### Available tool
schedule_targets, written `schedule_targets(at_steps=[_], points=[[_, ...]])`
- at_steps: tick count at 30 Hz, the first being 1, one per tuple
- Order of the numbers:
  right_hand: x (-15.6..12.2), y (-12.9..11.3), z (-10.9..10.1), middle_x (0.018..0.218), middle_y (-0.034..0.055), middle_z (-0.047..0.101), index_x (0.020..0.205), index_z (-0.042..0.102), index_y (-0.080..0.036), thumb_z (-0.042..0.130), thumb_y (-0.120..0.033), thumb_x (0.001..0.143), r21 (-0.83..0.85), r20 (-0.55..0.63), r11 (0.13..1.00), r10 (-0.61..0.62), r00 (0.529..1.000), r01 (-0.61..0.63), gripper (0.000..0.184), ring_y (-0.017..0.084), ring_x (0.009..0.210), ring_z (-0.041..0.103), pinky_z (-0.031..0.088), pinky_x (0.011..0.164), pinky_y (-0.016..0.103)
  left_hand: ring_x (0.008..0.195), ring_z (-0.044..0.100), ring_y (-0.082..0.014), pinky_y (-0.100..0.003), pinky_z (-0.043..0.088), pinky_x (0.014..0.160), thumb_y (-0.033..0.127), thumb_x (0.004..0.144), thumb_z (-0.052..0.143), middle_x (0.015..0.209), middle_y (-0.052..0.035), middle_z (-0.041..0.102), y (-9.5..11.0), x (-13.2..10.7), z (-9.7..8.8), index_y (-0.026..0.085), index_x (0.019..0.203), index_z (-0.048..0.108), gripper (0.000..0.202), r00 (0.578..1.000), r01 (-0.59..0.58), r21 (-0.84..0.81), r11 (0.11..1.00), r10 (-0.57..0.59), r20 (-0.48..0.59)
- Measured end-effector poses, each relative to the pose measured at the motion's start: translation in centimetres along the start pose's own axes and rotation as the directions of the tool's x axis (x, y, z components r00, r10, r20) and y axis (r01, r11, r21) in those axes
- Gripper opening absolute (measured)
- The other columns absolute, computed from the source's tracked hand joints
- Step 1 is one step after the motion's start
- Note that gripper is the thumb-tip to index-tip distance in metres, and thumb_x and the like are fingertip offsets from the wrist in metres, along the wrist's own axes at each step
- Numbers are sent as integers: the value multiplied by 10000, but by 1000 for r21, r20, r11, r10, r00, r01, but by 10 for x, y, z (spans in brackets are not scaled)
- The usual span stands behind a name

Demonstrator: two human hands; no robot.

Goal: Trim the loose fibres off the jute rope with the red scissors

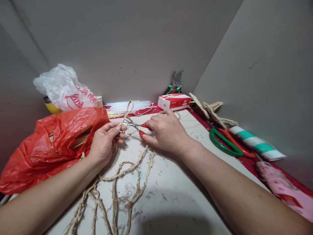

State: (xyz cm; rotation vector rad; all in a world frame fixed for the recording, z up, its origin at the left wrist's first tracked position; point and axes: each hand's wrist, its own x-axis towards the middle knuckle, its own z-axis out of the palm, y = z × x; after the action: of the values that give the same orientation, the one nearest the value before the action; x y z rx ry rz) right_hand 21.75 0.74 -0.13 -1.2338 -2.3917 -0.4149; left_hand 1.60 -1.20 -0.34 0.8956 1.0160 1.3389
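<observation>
My right hand (165, 130) grips a pair of small scissors (143, 130) by their red handles. The metal blades point left and reach the fingertips of my left hand (106, 138). Pinched between my left thumb and fingers is a tan braided straw cord (127, 112), a loop of it rising above the blades. More of the cord lies in loose, overlapping lengths on the white board below and between my forearms. Whether the blades touch the cord I cannot tell.
At left sits a red plastic bag (70, 137), with a white plastic bag (63, 88) behind. Clear sticks (129, 107), a tissue pack (174, 101) and pruning shears (175, 83) line the back. Green-handled scissors (226, 143), a green-striped roll (256, 143) and a pink case (286, 189) lie right.
</observation>
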Motion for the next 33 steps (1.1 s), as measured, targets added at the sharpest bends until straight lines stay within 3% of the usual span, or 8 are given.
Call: schedule_targets(at_steps=[5, 10, 14, 27, 33], points=[[1, -4, -2, 764, 76, 673, 852, 707, -163, 544, -432, 821, -74, 14, 997, -7, 1000, 8, 316, 212, 754, 544, 244, 883, 413, 575, 594, -82, -164, 463, 489, 195, 640, 763, 792, -66, 694, 0, -3, 2, 111, 846, 628, 261, 999, -36, 42, 998, 38, -38], [0, -3, -4, 779, 82, 680, 830, 702, -160, 566, -430, 812, -115, 19, 993, -7, 1000, 9, 303, 211, 757, 544, 222, 909, 424, 470, 544, -62, -129, 320, 371, 257, 644, 769, 659, 4, 619, -4, -1, -1, 148, 871, 658, 275, 996, -29, 107, 994, 38, -83], [1, -4, -2, 776, 82, 686, 841, 704, -161, 559, -429, 819, -112, 29, 994, -7, 1000, 10, 305, 213, 759, 550, 220, 897, 421, 466, 539, -66, -135, 288, 355, 280, 632, 778, 652, 17, 597, -5, -1, -1, 153, 855, 653, 285, 994, -40, 131, 991, 53, -96], [6, -14, 0, 695, 71, 693, 769, 703, -168, 513, -430, 856, -19, 214, 1000, -7, 977, 11, 335, 174, 644, 546, 261, 775, 358, 508, 542, -77, -161, 346, 416, 281, 629, 781, 667, 15, 581, -9, -1, -2, 130, 844, 632, 302, 991, -62, 130, 990, 76, -110], [4, -10, 2, 614, 31, 651, 661, 652, -172, 530, -345, 853, 101, 165, 995, -14, 986, -3, 286, 130, 565, 468, 276, 737, 337, 508, 553, -76, -180, 414, 475, 272, 639, 779, 679, 18, 583, -9, 0, -2, 132, 849, 634, 291, 992, -69, 116, 991, 80, -99]])
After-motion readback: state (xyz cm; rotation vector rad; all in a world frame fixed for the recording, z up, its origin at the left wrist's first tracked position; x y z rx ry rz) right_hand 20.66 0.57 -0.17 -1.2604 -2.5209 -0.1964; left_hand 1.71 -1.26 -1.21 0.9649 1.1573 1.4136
